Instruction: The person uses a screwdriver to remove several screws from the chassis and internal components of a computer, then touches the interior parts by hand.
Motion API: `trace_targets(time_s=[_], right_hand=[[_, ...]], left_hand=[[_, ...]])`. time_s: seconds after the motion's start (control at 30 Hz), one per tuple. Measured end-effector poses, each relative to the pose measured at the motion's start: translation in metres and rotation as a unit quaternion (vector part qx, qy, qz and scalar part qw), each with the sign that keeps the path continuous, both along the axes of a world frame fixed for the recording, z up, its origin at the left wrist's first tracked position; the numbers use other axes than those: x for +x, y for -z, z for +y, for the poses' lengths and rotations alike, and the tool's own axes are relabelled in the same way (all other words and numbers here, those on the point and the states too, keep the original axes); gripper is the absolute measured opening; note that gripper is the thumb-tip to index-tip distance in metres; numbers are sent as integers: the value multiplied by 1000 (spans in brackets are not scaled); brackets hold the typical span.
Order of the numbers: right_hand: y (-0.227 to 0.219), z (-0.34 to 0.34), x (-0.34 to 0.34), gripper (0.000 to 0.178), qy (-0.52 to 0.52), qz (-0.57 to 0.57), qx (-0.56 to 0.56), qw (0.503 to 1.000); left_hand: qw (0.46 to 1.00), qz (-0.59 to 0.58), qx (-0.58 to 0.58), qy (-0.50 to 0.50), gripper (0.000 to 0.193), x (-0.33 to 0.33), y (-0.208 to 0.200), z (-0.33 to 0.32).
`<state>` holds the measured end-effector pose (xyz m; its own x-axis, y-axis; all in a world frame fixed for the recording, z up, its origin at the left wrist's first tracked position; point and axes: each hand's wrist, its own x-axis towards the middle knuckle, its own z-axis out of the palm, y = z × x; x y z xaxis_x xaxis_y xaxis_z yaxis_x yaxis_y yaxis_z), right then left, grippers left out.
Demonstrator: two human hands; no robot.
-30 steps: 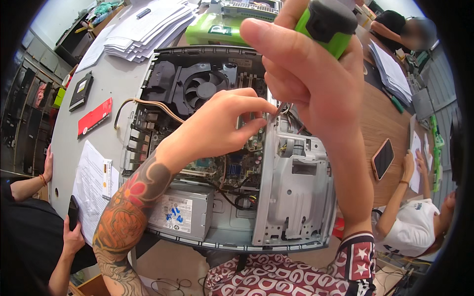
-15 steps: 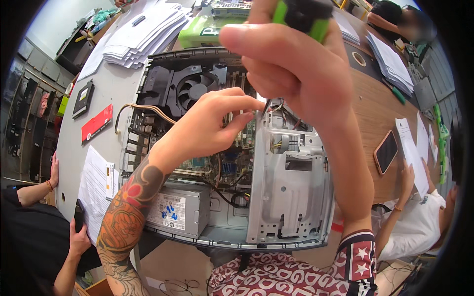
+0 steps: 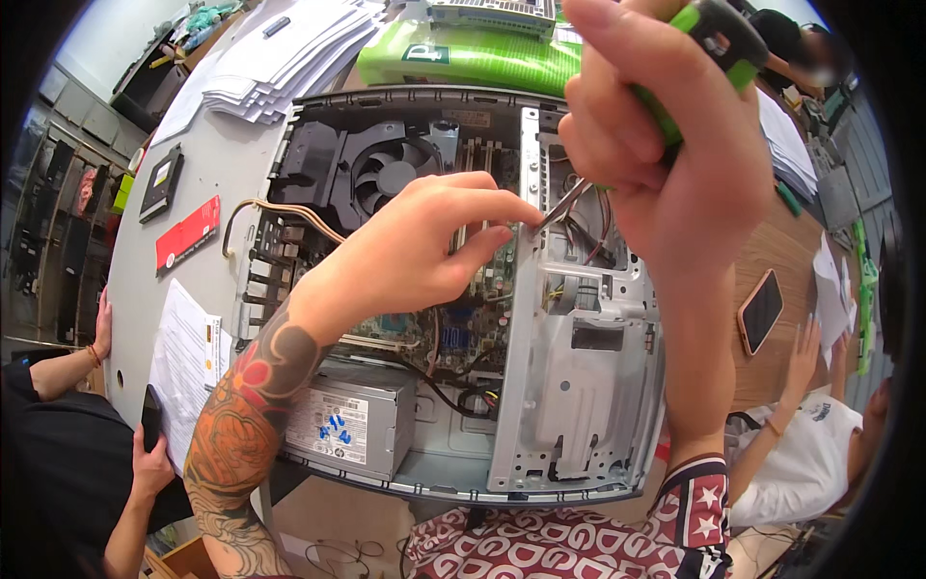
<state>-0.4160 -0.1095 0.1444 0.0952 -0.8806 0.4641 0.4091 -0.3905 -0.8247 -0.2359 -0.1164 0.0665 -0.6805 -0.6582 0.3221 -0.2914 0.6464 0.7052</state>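
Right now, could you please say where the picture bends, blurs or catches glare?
In the head view, the computer case has bowed edges; the right hand, near the lens, looks slightly soft; highlights streak the green package; black fills the corners.

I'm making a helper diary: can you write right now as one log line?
right hand: grips green-black screwdriver | left hand: index fingertip near its tip | metal frame: near tip | computer case: open

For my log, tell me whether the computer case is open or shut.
Open: the computer case is uncovered on top, with its fan, circuit board and power supply exposed.
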Motion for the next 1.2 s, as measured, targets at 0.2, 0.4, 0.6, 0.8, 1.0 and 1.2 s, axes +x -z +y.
trace_targets(time_s=[0.2, 0.4, 0.6, 0.8, 1.0, 1.2], right_hand=[[-5, 8, 4, 24, 20, -1, -24, 1000], [-5, 11, 10, 23, 41, 18, -28, 999], [-5, 16, 14, 22, 59, 42, -15, 997], [-12, 13, 12, 22, 55, 86, 13, 995], [5, -1, 11, 21, 38, 100, -59, 992], [0, -6, 8, 21, -1, 110, -59, 992]], left_hand=[[1000, 13, -2, 2, 22, -2, 4, -2], [999, 42, -20, 10, 21, -1, 6, -2], [1000, 28, 6, 3, 20, 0, 4, 0], [997, 73, 36, 9, 19, -5, -8, 1], [979, 56, 156, 121, 13, -9, -31, -29], [956, 108, 240, 132, 3, -13, -16, -25]])
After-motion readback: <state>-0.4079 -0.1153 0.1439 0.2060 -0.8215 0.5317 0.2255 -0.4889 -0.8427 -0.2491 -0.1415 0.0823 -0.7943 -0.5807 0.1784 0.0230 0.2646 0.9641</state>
